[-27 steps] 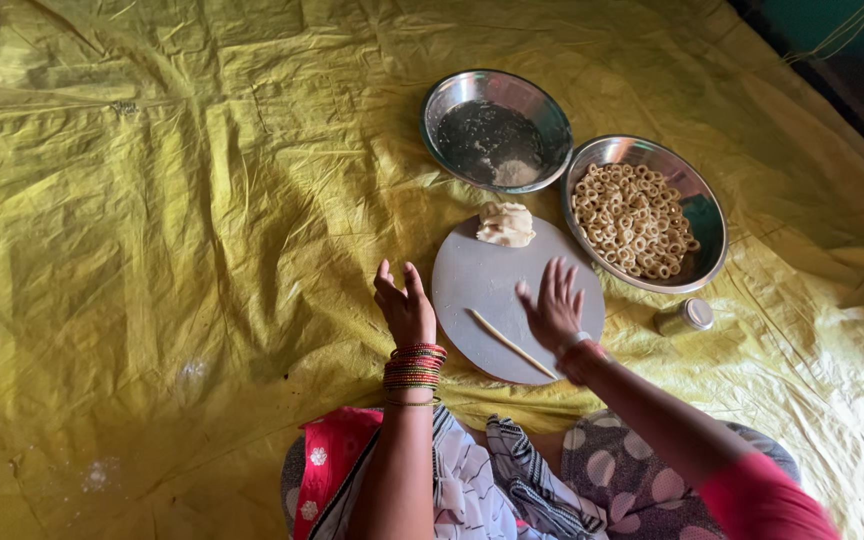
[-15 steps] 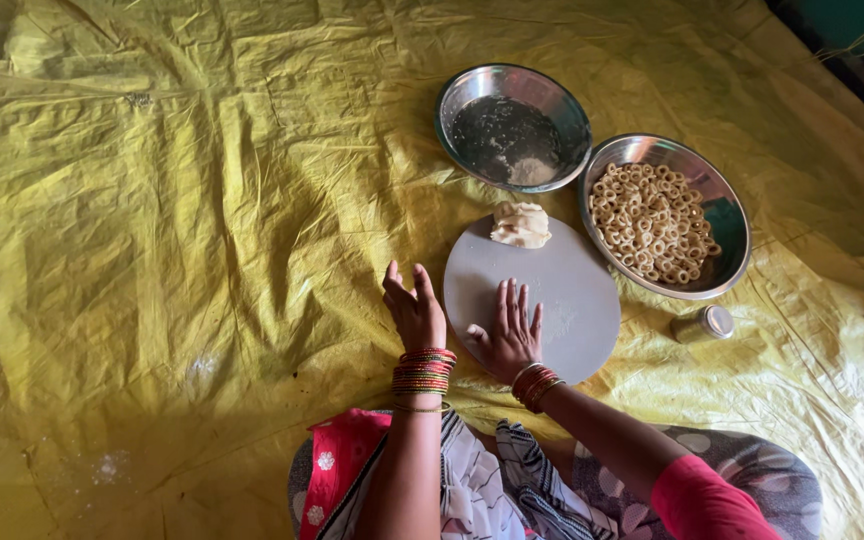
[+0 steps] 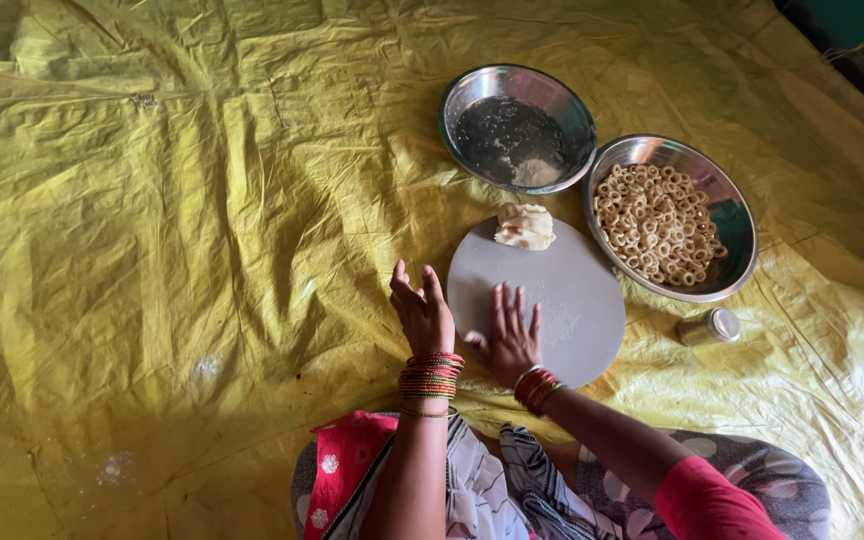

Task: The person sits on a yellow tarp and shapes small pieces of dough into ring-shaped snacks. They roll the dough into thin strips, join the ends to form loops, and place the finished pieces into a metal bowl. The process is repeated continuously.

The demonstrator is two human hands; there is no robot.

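Yellow plastic sheet (image 3: 152, 200) covers the floor, creased. Left hand (image 3: 422, 315) is raised edge-on just off the left rim of the round grey board (image 3: 572, 310), fingers together, holding nothing. Right hand (image 3: 507, 338) lies flat on the board's near-left part, fingers spread; cannot tell what's under the palm. Dough lump (image 3: 524, 227) sits at the board's far edge, ahead of the right hand, which is nearer. Beyond: steel bowl (image 3: 472, 95) with flour dregs; right, steel bowl of dough rings (image 3: 737, 225); small tin (image 3: 710, 326).

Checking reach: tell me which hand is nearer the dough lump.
Right. The right hand lies flat on the round board, below the dough lump; the left hand is off the board's left edge.
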